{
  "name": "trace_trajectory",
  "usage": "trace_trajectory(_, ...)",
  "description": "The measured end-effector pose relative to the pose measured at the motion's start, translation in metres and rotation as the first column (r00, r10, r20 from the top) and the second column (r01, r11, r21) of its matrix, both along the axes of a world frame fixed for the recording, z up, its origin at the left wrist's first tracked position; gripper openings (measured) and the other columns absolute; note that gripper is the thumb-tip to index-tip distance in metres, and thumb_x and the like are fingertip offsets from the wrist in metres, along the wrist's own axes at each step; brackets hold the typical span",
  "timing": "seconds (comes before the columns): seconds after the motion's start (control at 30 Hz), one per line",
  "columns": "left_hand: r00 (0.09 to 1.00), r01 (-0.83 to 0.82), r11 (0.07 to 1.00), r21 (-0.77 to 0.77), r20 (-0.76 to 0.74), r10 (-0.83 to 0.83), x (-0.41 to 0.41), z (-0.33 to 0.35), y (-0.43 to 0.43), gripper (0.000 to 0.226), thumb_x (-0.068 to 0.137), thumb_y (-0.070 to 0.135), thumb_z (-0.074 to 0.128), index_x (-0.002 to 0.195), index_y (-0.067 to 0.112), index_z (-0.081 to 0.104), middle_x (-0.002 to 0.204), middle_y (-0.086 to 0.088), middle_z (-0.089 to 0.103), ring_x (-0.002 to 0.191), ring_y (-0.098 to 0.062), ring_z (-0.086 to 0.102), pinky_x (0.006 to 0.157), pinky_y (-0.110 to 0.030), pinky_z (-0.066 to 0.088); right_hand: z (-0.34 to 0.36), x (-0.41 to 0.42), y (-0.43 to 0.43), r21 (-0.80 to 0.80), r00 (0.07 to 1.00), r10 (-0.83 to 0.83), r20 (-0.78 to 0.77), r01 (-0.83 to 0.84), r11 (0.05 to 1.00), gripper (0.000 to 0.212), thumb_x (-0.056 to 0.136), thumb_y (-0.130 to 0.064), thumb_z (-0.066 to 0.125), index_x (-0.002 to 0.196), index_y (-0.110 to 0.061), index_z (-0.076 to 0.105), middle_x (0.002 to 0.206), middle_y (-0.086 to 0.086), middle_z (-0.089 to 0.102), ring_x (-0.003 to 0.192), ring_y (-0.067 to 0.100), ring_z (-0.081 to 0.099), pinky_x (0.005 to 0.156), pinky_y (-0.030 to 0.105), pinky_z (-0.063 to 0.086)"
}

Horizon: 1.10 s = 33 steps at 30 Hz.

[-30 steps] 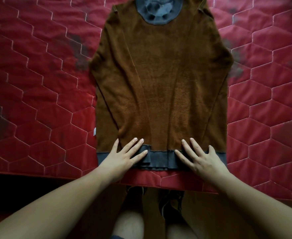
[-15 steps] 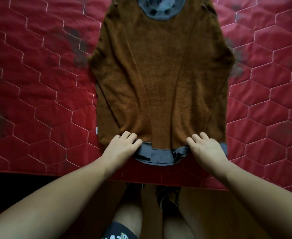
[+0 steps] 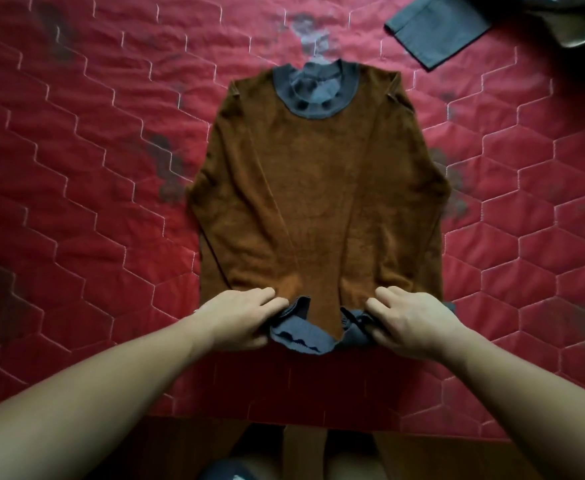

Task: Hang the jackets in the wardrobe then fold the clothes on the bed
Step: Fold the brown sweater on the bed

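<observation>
Left hand [image 3: 239,317]: fingers curled tight, thumb tucked below, pinching the near edge of the sweater [image 3: 318,209] at its left lower corner. Grip narrow, with cloth bunched between thumb and fingers.

Right hand [image 3: 412,323]: same posture at the right lower corner, knuckles up, fingers curled over the fabric and gripping it. Between the two hands the hem band [image 3: 298,337] was lifted and rumpled, with its wavy edge turned toward the near edge of the bed.

Sweater: one, lying flat near the middle of the bed cover [image 3: 76,168], with the hem close to the near edge and the neck toward the far edge. Body was brown and fuzzy, like a short-pile knit. Collar [image 3: 313,91] was round, grey and ribbed; the hem band was the same grey rib. Two sleeves [image 3: 222,202] lay in close along the sides of the body. Outline was roughly a tall rectangle, widest at mid-height.

Bed cover: red, quilted in a hexagon pattern with pale stitching, with several dark smudged patches.

Other items, far right corner of the bed: one grey garment [image 3: 436,32], smooth woven cloth with a straight hemmed end, and one pale cloth [image 3: 582,29], crumpled and cut off by the picture edge. Both lay well apart from the sweater.

Count: two hands, one sweater, two other cloth items.
</observation>
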<state>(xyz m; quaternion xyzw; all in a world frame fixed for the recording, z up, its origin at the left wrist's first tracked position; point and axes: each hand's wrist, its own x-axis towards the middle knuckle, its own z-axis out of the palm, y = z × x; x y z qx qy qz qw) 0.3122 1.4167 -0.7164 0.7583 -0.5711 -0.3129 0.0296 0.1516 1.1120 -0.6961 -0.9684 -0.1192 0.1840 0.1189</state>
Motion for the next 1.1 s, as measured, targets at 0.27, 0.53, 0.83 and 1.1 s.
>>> trace_trajectory(0.27,0.901,-0.420,0.907,-0.024,-0.129,0.414,0.071,0.010,-0.040,0.030,0.087,0.008,0.064,0.114,0.021,0.061,0.104,0.002,0.056,0.095,-0.022,0.062,0.077,-0.037,0.050,-0.008,0.062,-0.061,0.039,0.980,-0.027,0.199,0.020,0.999,0.028,0.096,-0.032,0.050,0.093,-0.009,0.066,0.079,0.006,0.054,0.058,0.027,0.060,0.035,0.038,0.044)
trace_trajectory(0.53,0.854,-0.519,0.855,-0.014,0.019,0.519,0.244,0.032,-0.137,0.035,0.082,-0.004,0.064,0.111,0.014,0.069,0.110,-0.008,0.071,0.107,-0.027,0.065,0.088,-0.032,0.048,0.005,0.228,-0.150,0.035,0.906,-0.132,0.401,0.129,0.991,0.035,0.102,-0.034,0.042,0.104,-0.008,0.064,0.082,0.012,0.065,0.056,0.038,0.064,0.039,0.042,0.048)
trace_trajectory(0.83,0.620,-0.681,0.729,-0.069,0.475,0.624,0.351,-0.028,-0.216,0.079,0.091,0.039,0.066,0.155,0.032,0.021,0.161,-0.013,0.021,0.151,-0.034,0.013,0.117,-0.061,0.017,-0.055,0.373,-0.183,-0.320,0.891,-0.386,0.238,0.447,0.835,0.068,0.100,-0.054,0.045,0.154,-0.019,0.025,0.159,0.023,0.022,0.148,0.041,0.019,0.113,0.066,0.020)
trace_trajectory(1.1,0.709,-0.680,0.725,0.106,0.348,0.614,0.263,-0.113,-0.160,0.071,0.097,0.071,0.015,0.153,0.046,-0.019,0.164,-0.002,-0.028,0.152,-0.024,-0.024,0.116,-0.068,-0.006,-0.142,0.312,-0.143,-0.321,0.919,-0.391,-0.039,0.359,0.876,0.084,0.088,-0.082,0.003,0.156,-0.038,-0.015,0.166,0.003,-0.023,0.149,0.029,-0.031,0.108,0.079,-0.006)
